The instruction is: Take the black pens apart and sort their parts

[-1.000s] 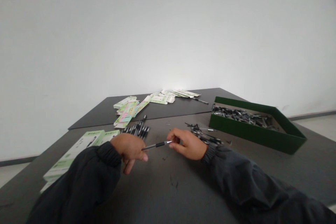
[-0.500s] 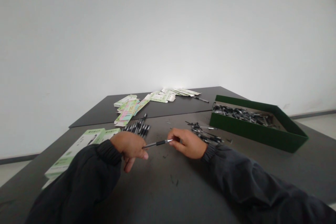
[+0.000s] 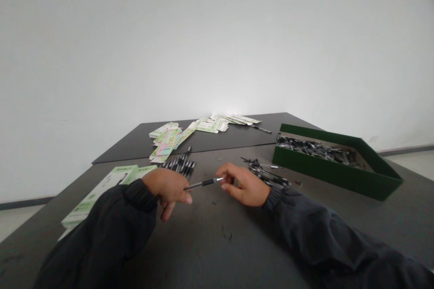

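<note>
At far left, white-and-green boxes (image 3: 101,189) lie on the worktop (image 3: 190,253), partly covered by the left sleeve, apparently parked beside that arm for easy reach. The left hand (image 3: 169,188) has a narrow grip, holding one pen (image 3: 207,183) by its rear end above the worktop; this presumably leaves the tip exposed toward the other hand. Just beyond, grouped pens (image 3: 183,165) lie roughly side by side, suggesting deliberate sorting. The right hand (image 3: 244,185) curls its fingers at the held pen's tip; whether that grip is tight, I cannot tell. Beside it, loose pens (image 3: 269,176) lie crossed. At right, a green tray (image 3: 325,176) contains a jumbled mass of pen-like pieces, its walls presumably preventing rolling.
</note>
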Action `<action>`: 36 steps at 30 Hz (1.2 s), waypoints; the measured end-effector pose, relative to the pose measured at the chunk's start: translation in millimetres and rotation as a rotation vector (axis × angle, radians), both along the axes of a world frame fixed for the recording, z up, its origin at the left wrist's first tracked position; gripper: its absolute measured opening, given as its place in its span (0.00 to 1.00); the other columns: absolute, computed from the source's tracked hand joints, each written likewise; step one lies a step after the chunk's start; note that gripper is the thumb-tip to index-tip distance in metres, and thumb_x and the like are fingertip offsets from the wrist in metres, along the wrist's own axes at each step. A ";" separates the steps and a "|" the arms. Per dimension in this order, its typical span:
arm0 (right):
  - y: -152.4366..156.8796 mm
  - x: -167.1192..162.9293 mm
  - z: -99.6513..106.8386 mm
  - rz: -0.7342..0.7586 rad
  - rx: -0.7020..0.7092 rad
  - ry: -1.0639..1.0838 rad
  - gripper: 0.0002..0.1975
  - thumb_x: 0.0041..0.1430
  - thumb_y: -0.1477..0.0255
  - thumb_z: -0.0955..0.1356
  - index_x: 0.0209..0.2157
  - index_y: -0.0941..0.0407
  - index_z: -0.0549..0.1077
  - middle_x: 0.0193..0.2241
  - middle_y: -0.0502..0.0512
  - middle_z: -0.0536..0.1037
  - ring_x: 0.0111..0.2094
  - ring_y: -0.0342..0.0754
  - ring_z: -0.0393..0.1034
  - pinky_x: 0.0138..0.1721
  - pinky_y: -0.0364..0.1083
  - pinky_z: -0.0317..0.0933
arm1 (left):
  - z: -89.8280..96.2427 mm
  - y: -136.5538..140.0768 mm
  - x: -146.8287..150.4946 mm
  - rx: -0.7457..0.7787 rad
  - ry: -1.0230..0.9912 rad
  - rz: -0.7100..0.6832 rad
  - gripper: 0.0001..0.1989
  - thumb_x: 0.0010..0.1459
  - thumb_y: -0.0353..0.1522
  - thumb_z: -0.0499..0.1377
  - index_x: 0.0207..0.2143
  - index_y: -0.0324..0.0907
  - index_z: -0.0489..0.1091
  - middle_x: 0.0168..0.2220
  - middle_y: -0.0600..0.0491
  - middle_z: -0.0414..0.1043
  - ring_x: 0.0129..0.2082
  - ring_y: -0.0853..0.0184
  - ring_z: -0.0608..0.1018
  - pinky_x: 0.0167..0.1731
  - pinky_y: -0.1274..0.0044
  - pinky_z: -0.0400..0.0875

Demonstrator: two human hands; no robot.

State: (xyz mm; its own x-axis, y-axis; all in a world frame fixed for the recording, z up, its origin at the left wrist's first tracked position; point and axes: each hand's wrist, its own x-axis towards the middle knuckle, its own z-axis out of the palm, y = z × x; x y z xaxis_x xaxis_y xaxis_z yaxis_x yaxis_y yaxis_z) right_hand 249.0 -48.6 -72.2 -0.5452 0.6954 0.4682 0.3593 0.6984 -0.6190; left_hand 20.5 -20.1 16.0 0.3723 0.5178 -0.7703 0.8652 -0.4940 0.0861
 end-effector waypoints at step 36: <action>-0.9 2.9 2.4 -0.008 0.043 0.001 0.18 0.55 0.81 0.64 0.48 0.55 0.64 0.33 0.52 0.74 0.31 0.43 0.67 0.33 0.42 0.61 | 1.8 0.4 -1.0 0.005 -0.039 -0.012 0.16 0.62 0.36 0.47 0.41 0.36 0.70 0.30 0.43 0.78 0.32 0.64 0.79 0.28 0.81 0.65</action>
